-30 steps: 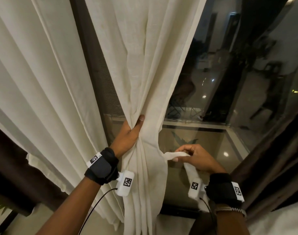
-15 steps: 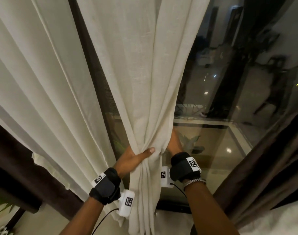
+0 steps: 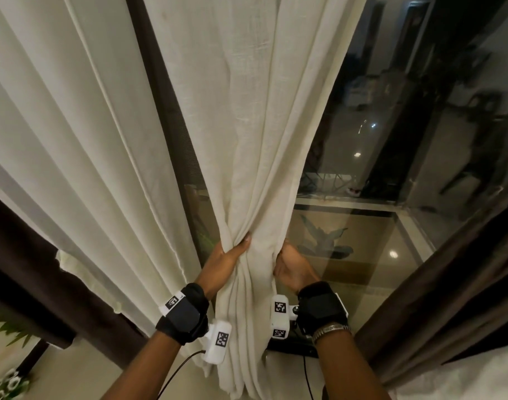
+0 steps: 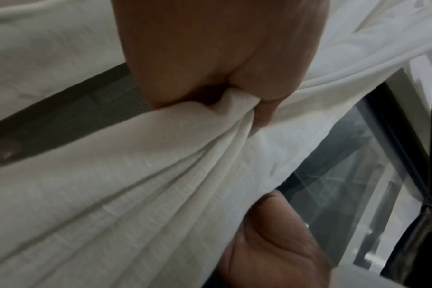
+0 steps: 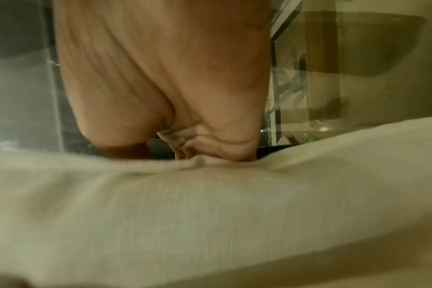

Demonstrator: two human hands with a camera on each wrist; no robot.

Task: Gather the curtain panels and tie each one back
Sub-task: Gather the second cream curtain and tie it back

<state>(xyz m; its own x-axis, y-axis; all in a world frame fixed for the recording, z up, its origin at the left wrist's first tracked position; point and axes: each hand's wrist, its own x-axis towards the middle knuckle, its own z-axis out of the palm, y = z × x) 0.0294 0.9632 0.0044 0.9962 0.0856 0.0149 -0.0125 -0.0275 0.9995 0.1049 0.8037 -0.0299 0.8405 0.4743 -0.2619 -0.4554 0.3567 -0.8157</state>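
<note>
Cream linen-like cloth of the middle curtain panel is bunched into a narrow waist between the two hands, probably so a tie can go around it. The left hand grips the folds from the left, thumb across the front. The right hand closes on the right edge; its fingers are hidden behind the cloth. No tie shows.

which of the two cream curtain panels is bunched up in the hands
The right-hand panel, by the bare glass: the left hand and right hand squeeze it into a narrow waist. The left panel hangs loose, untouched.
</note>
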